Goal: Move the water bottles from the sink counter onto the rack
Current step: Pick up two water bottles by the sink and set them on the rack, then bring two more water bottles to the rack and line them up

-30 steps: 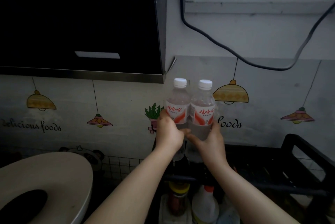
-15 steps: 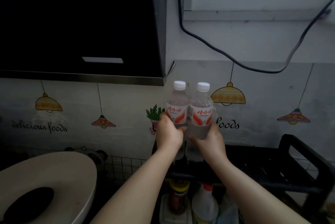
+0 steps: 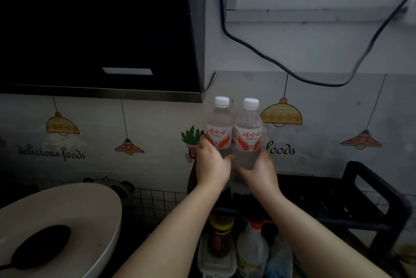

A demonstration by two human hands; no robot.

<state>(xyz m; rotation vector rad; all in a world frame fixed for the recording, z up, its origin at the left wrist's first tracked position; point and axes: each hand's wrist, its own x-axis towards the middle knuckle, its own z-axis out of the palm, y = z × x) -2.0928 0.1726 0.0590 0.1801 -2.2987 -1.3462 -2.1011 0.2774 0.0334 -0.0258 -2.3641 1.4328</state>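
Note:
Two clear water bottles with white caps and red-and-white labels stand upright side by side against the wall. My left hand (image 3: 211,165) grips the lower part of the left water bottle (image 3: 220,127). My right hand (image 3: 258,171) grips the lower part of the right water bottle (image 3: 248,130). Both bottles are held above the left end of the black rack (image 3: 369,190), whose top shelf runs to the right. My hands hide the bottles' bases, so I cannot tell whether they rest on the rack.
A black range hood (image 3: 96,30) hangs at upper left, just left of the bottles. A beige pot lid with a black knob (image 3: 60,228) lies at lower left. Sauce jars and a white bottle (image 3: 252,250) stand below the rack. A black cable (image 3: 292,73) droops across the wall.
The two bottles and both hands have stayed together at the rack's left end, sinking slightly in the view as the camera tilts up a little.

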